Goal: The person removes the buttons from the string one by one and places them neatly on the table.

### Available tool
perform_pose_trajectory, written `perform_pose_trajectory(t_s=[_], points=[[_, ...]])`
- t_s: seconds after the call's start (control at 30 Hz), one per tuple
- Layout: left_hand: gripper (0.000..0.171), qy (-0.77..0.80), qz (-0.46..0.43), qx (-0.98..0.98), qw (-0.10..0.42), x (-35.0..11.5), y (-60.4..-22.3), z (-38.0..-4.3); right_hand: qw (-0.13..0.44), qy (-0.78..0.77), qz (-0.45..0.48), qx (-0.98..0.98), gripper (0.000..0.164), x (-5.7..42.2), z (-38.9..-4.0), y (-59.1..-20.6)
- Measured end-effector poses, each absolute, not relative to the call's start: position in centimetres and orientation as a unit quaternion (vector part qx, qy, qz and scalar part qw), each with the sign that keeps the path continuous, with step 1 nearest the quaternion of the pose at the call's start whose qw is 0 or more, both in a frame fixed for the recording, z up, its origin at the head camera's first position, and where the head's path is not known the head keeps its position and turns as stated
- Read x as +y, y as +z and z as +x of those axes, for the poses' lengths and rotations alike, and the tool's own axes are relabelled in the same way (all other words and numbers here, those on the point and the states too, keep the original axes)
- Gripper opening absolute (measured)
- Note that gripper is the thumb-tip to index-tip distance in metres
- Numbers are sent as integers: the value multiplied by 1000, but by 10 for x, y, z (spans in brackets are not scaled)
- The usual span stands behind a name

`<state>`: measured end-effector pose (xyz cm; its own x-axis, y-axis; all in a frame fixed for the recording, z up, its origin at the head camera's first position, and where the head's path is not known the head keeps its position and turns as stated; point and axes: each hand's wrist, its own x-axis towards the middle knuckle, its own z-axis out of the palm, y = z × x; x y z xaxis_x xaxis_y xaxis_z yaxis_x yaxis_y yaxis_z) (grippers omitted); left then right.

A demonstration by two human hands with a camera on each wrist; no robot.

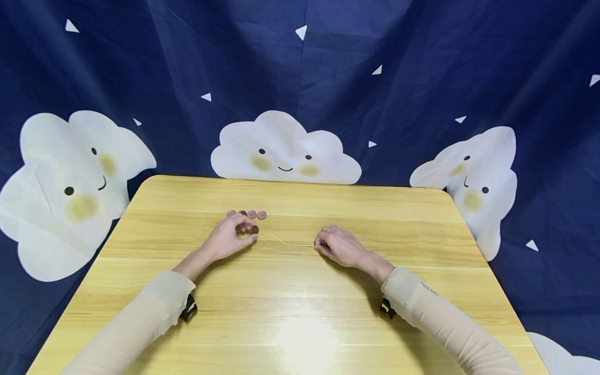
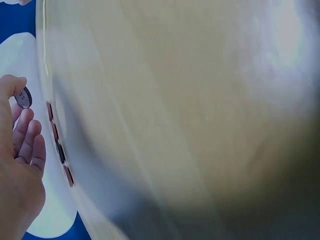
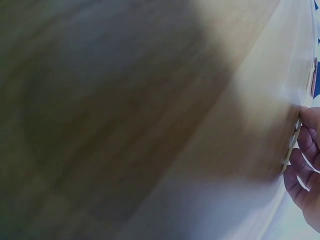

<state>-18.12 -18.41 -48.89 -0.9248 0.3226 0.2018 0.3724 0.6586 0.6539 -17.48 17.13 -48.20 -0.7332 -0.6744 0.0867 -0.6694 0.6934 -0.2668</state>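
Note:
My left hand [image 1: 228, 238] pinches a dark brown button [image 1: 254, 229] between thumb and forefinger, above the table. In the left wrist view the button [image 2: 23, 98] is tilted and shows small holes, with the other fingers loosely curled below it. A thin yellow string [image 1: 288, 243] runs in a slight curve across the table. Its right end goes in under the fingertips of my right hand [image 1: 341, 246], which pinches it close to the tabletop. The string's free left end lies a little to the right of the held button.
Just beyond the left hand, several buttons lie in a row; a pinkish one [image 1: 262, 214] is at its right end, and a dark one [image 1: 242, 213] sits among them. The wooden table [image 1: 300, 297] ends at a dark blue cloth [image 1: 328, 104] with white clouds.

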Motion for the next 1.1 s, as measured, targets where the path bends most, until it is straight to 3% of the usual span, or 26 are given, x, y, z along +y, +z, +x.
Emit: perform_pose_trajectory(t_s=[1.1], points=[[28,-336,-106,-935,38,-252,-497,-207,8,-142,-364,921,9,172,-175,-482]])
